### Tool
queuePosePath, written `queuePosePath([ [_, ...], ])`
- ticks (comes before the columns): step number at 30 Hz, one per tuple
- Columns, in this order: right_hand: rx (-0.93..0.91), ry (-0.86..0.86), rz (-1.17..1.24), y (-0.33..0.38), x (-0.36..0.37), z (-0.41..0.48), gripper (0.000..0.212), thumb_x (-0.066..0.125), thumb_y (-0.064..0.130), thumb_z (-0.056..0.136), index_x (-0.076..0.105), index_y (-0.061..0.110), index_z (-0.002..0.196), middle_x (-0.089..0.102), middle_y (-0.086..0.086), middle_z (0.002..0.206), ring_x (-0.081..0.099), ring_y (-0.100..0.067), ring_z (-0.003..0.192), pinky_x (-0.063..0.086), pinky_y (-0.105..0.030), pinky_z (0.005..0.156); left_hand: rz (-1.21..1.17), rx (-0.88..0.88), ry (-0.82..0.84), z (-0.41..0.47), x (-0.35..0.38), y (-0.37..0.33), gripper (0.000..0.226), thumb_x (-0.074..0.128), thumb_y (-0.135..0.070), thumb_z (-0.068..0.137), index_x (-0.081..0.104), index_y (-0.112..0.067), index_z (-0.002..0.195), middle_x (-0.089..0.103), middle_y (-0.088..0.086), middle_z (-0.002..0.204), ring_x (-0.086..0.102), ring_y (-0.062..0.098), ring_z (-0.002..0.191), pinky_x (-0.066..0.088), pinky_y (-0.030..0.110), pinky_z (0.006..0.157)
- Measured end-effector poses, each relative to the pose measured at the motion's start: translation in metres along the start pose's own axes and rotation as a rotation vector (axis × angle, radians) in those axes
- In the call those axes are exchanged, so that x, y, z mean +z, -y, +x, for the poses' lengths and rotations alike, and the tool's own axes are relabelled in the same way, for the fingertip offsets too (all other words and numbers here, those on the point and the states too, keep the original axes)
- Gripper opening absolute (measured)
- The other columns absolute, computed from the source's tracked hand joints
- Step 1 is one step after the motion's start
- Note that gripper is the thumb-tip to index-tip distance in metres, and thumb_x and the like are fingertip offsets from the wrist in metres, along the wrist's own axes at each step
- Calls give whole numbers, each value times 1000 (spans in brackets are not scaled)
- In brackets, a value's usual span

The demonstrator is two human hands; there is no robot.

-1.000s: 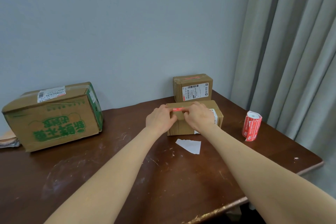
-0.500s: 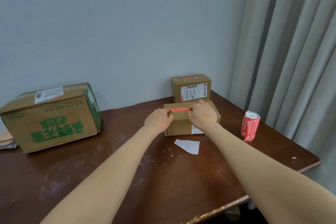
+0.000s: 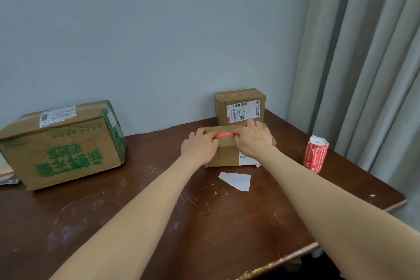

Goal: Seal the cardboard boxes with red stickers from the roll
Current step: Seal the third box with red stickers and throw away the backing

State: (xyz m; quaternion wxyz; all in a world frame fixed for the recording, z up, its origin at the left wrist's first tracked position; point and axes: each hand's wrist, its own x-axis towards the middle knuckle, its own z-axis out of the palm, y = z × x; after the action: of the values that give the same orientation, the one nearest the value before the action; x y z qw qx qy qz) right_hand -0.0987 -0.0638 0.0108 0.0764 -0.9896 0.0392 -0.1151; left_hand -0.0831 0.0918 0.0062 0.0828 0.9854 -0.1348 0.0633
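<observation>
Cardboard dominated the dark wooden table (image 3: 204, 223), and the small near box (image 3: 227, 154) sat at the centre of it all. Across the top of the near box, along its seam, lay a red sticker (image 3: 225, 135), its middle stretch showing between the two hands. The left hand (image 3: 200, 148) covered the near box's left top corner, fingers laid on the top and pressing down on the sticker's left end. The right hand (image 3: 254, 141) lay over the near box's right half. Its fingers were fairly straight and spread, the forefinger reached toward the far edge, and the thumb bore on the sticker's right end. Neither hand pinched or lifted anything; both pushed flat against the box top.

Directly behind the near box stood a second small box (image 3: 239, 107), and whether the two touched could not be told. It carried a white shipping label (image 3: 243, 111) on its front and a red strip (image 3: 238, 94) along its top. Well apart to the right of the near box, the sticker roll (image 3: 316, 154) stood upright, and further right again hung a grey curtain (image 3: 363, 63). Just in front of the near box lay a white scrap of paper (image 3: 236, 180). Far to the left of the near box sat a large box (image 3: 63, 143) with green print, its lettering upside down and a label on its top.
</observation>
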Motion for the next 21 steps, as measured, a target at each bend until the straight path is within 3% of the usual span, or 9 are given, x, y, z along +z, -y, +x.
queuePosePath([
  [10,17,-12,53,-4,-2,3,38,34,29,99,65,23,120,46,-8,128,41,-28,119,35,-41,100,-39,7,-22,0,-1,3,47,28,-36,99,37,-26,145,30,-1,153,37,24,132,46,41,94],
  [17,36,21,84,-5,-3,0,39,33,27,99,62,24,125,45,-9,129,41,-29,119,35,-41,102,-116,-13,19,2,4,5,48,29,-38,100,35,-25,146,25,0,156,34,26,136,44,43,100],
  [21,-13,-26,123,-6,-8,-6,36,34,24,99,63,23,120,53,-8,119,47,-28,111,41,-40,96,-125,14,-74,-3,5,7,47,31,-37,101,31,-32,147,26,1,156,35,24,136,45,40,97],
])
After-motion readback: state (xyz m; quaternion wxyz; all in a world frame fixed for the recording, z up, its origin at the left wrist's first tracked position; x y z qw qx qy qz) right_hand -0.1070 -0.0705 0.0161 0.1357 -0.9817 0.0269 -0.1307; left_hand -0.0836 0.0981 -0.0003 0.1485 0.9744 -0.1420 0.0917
